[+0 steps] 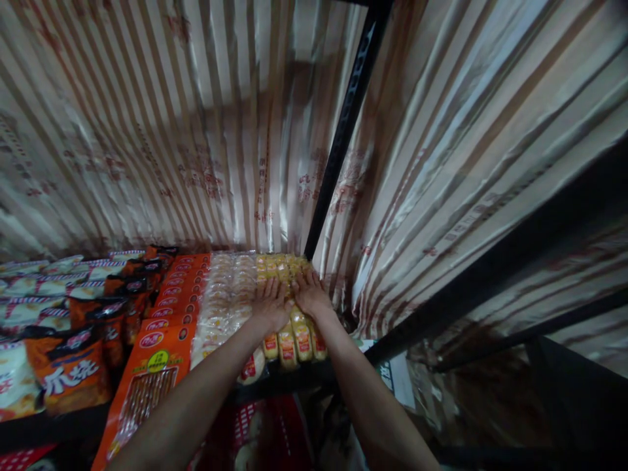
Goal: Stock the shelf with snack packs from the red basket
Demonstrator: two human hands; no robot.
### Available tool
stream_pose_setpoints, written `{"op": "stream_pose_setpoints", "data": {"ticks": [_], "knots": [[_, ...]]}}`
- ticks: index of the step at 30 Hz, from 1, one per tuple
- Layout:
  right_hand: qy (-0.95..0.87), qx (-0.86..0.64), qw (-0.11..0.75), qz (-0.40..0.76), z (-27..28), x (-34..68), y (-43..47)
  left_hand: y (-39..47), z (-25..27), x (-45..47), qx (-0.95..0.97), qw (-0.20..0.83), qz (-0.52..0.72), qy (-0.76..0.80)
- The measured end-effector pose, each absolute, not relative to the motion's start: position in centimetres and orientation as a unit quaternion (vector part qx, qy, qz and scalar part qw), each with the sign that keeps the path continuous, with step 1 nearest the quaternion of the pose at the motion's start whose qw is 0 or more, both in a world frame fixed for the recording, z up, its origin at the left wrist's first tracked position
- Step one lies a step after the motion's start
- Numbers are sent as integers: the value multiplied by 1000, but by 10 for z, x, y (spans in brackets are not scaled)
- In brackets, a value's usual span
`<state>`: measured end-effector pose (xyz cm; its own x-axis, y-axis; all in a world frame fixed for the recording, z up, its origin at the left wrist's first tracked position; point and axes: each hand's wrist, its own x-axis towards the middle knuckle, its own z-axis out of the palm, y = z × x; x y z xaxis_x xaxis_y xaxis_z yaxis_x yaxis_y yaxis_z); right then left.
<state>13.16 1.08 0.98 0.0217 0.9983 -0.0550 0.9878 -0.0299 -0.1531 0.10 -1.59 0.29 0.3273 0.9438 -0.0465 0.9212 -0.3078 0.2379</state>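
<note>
Both arms reach forward over a shelf of packaged snacks. My left hand (271, 306) lies flat with fingers stretched out on rows of small yellow snack packs (287, 343) with red labels. Beside it, my right hand (309, 293) rests open on the right side of the same yellow packs, close to the dark post. Just left of my left hand are clear-wrapped round pale snacks (220, 294), partly hidden by my forearm. Neither hand grips anything visible.
Further left stand orange snack packs (161, 340) in an overlapping row, then orange-and-black bags (73, 373) and white bags (34, 307). A black shelf post (343, 131) rises behind my right hand. Striped sheeting (196, 131) hangs behind. A dark beam (490, 268) slants at right.
</note>
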Motion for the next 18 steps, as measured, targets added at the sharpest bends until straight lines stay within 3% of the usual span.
{"op": "stream_pose_setpoints", "data": {"ticks": [6,13,18], "knots": [[-683,-725,47,69,11,128,9,-18,1,2,807,82,65,581],[-659,-721,208,-50,10,139,-34,-52,2,0,828,-12,147,541],[-616,-726,299,-68,-18,148,-65,-87,-11,7,848,-27,177,499]]}}
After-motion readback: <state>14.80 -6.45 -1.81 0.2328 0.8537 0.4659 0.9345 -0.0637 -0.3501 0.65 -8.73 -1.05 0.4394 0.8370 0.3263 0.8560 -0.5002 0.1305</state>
